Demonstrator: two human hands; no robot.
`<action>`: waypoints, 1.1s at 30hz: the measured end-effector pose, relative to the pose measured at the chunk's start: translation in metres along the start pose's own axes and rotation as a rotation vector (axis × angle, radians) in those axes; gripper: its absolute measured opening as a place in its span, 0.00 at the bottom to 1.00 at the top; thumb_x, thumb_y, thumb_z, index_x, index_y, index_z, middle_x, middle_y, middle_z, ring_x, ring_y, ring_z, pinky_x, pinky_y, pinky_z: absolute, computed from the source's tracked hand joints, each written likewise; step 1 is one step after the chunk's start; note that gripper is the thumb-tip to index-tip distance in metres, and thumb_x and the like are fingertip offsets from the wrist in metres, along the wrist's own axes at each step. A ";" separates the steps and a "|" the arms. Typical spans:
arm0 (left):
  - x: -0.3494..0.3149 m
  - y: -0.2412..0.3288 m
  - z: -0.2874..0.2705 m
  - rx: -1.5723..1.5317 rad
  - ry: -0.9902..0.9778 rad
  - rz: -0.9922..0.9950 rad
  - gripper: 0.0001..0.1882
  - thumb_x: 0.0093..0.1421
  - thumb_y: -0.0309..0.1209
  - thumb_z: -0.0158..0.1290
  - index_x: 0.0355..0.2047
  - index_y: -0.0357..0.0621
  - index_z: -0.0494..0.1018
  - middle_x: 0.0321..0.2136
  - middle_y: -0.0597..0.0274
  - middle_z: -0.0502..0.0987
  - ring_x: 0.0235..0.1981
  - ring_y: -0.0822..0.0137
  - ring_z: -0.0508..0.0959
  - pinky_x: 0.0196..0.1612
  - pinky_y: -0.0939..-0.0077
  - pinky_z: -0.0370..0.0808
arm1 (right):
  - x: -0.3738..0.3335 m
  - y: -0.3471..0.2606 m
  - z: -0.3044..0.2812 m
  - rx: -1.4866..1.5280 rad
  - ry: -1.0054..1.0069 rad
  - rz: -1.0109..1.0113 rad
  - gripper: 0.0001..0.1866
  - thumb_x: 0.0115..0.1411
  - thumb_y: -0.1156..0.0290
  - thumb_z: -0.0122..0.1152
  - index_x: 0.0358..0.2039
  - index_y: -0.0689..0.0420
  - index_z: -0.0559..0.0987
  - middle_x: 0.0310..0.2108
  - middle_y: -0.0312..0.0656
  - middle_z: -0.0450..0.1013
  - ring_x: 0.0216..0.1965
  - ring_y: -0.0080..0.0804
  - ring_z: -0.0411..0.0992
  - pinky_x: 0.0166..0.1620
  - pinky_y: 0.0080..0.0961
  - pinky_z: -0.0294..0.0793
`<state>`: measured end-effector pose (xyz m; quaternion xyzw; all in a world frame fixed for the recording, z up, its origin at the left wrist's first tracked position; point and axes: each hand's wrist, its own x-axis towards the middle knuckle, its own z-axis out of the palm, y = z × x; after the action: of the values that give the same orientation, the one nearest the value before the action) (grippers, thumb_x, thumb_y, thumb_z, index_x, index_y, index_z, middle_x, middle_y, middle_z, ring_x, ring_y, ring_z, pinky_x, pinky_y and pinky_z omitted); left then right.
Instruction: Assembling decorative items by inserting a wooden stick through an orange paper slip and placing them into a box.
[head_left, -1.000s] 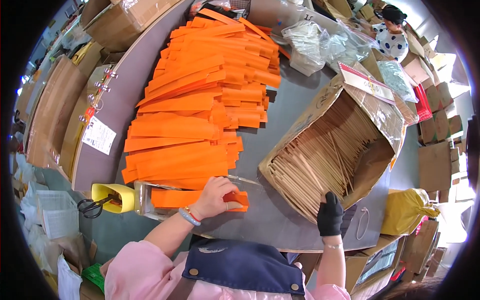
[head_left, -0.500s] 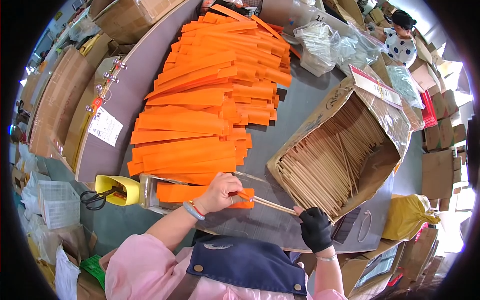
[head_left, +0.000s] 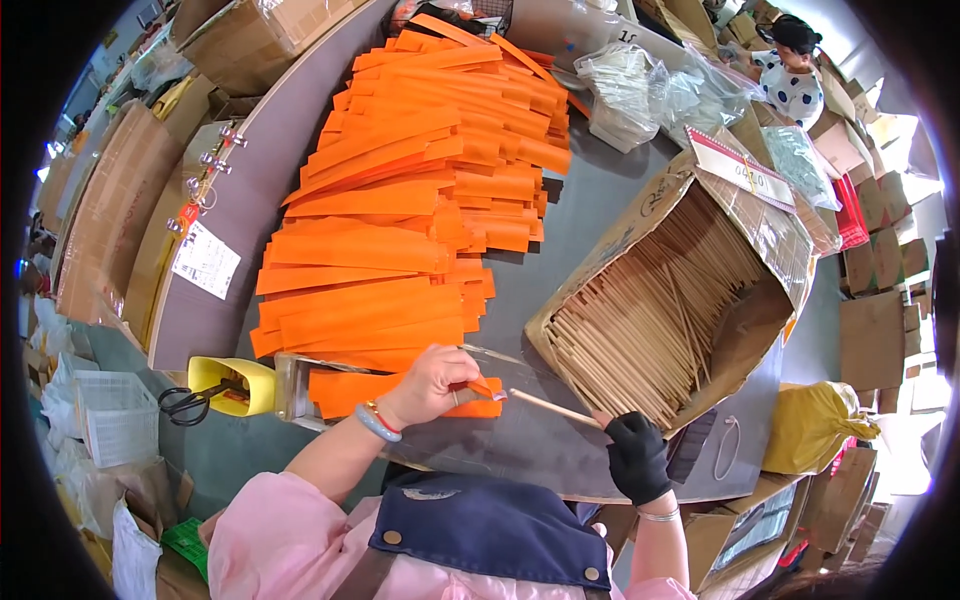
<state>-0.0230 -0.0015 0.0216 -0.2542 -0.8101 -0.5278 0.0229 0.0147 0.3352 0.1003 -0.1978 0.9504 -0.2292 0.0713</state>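
My left hand (head_left: 436, 385), bare and wearing a pale blue bangle, pinches the end of an orange strip (head_left: 488, 387) between thumb and fingers. Beneath it, more orange strips (head_left: 345, 391) lie beside a metal-edged holder (head_left: 296, 390) at the table's near side. My right hand (head_left: 638, 458), in a black fingerless glove, grips a thin wooden stick (head_left: 552, 405) that points left. The stick's tip is close to the strip's end, with a small gap between them. Beyond my left hand a large pile of orange strips (head_left: 370, 240) covers the table.
An open cardboard box (head_left: 790, 250) full of wooden sticks (head_left: 625, 350) lies tilted at the right. Black scissors (head_left: 188, 403) rest in a yellow container (head_left: 250, 385) at the left. Plastic bags (head_left: 622, 90) sit at the back. Another person (head_left: 793, 80) is at the far right.
My right hand has shifted slightly right and down, drawing the stick's tip away from the strip's end. My left hand still pinches the strip in nearly the same place.
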 end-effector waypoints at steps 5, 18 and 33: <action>0.000 0.001 0.002 0.087 -0.084 -0.017 0.07 0.52 0.32 0.65 0.30 0.50 0.79 0.29 0.66 0.78 0.33 0.62 0.76 0.37 0.69 0.68 | 0.006 -0.004 0.005 -0.020 -0.021 -0.024 0.27 0.47 0.81 0.59 0.49 0.47 0.81 0.30 0.45 0.73 0.31 0.46 0.74 0.34 0.38 0.73; 0.026 0.050 0.016 0.507 -0.257 0.342 0.08 0.52 0.35 0.60 0.33 0.51 0.78 0.30 0.65 0.76 0.33 0.63 0.76 0.36 0.68 0.70 | 0.051 -0.077 0.034 0.629 0.100 -0.329 0.32 0.63 0.65 0.61 0.64 0.62 0.63 0.59 0.59 0.65 0.61 0.53 0.64 0.62 0.39 0.64; -0.026 -0.009 0.017 0.346 0.078 -0.038 0.20 0.45 0.38 0.71 0.34 0.41 0.78 0.31 0.60 0.72 0.34 0.57 0.71 0.40 0.66 0.70 | 0.032 0.045 0.049 -0.327 0.247 0.168 0.08 0.56 0.69 0.61 0.35 0.56 0.74 0.36 0.47 0.71 0.39 0.50 0.69 0.41 0.44 0.69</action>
<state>-0.0003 0.0000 -0.0015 -0.2102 -0.8920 -0.3904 0.0877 -0.0184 0.3390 0.0352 -0.0973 0.9896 -0.0875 -0.0600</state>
